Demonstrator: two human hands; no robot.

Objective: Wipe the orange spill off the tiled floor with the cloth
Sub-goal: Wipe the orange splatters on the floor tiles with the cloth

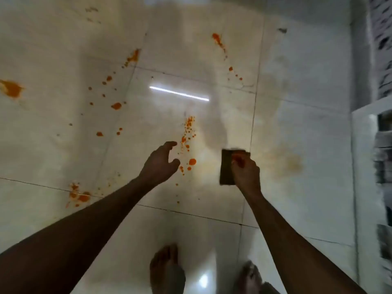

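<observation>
Here, right hand (246, 172) grasping dark cloth (227, 166), long axis pointing away, left hand (159, 164) released, orange spill (187, 132) beyond.

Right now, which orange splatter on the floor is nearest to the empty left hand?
The round orange drop just right of the left hand, beside its thumb. Every other splatter lies farther off, toward the upper tiles or the left.

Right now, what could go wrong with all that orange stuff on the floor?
The bare feet stand close to the orange splatters, so a step forward might smear them or cause a slip. The cloth in the right hand is small and the drops are scattered widely, so some, like the far-left blot, could be missed.
</observation>
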